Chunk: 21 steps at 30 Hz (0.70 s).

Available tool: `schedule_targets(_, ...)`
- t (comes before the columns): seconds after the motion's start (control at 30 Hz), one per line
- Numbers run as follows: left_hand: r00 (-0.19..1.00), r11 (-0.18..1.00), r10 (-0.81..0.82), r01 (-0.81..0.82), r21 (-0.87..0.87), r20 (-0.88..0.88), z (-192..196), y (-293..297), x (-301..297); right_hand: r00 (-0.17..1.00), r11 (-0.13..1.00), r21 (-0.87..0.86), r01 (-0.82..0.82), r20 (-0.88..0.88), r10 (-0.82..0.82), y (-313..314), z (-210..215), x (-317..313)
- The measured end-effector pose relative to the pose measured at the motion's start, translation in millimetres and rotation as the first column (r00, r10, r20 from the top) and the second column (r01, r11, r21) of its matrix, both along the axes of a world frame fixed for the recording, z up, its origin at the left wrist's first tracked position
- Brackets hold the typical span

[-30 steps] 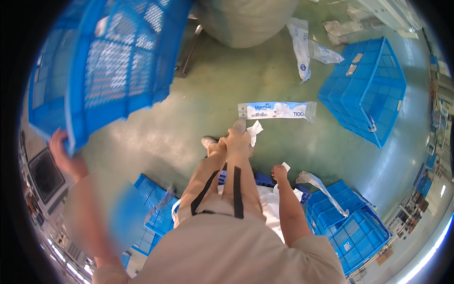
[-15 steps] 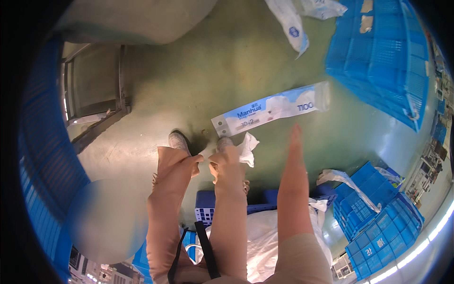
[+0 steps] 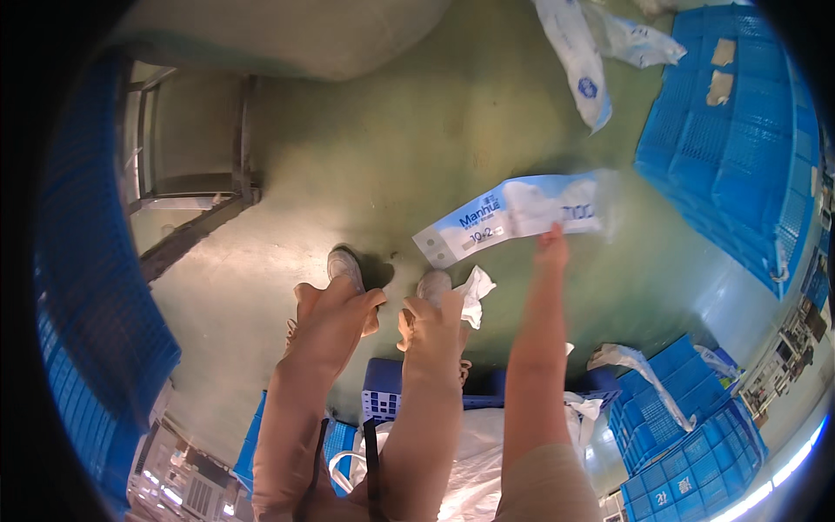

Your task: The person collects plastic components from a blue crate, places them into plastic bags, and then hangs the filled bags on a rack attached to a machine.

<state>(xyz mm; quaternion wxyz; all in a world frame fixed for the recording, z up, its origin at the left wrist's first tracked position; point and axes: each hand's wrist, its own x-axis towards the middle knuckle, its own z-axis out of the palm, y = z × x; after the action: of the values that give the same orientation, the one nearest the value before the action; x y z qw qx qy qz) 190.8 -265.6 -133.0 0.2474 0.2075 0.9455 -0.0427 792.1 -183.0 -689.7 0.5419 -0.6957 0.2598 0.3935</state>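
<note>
My right hand (image 3: 550, 247) reaches forward over the floor, its fingers closed on the lower edge of a long flat plastic packaging bag (image 3: 531, 207). The bag is white and light blue with printing, and its strip with punched holes points left, near my right shoe. It bends in the middle, and its right end is smeared by motion. A crumpled white piece of plastic or cloth (image 3: 475, 296) lies beside my right shoe. My left hand is outside the view.
Blue plastic crates (image 3: 726, 130) stand at far right, with more stacked crates (image 3: 687, 435) at near right. Two plastic bags (image 3: 578, 65) lie at the far side. A metal frame (image 3: 243, 139) and blue crates (image 3: 96, 261) are on the left. Behind my legs sit a purple-blue crate (image 3: 383, 383) and a white sack (image 3: 478, 435).
My right hand has come onto the bag's lower edge and closed on it. The flat bag now bends and rises in the middle. The whole view has shifted slightly.
</note>
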Motion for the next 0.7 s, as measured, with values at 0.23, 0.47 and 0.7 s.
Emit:
schedule_targets(0.23,0.739,0.998,0.059,-0.031,-0.054,0.671,8,97,87,-0.301,-0.315,-0.03,-0.949,0.398,0.867,76,279,-193)
schedule_targets(0.47,0.187,0.955,0.117,-0.29,-0.059,0.975,-50,215,288,-0.066,-0.146,0.501,-0.853,0.174,0.983,87,489,-174)
schedule_targets(0.7,0.495,1.0,-0.006,0.013,-0.001,0.869,-155,299,398,0.588,0.456,0.426,-0.781,0.257,0.767,174,414,60)
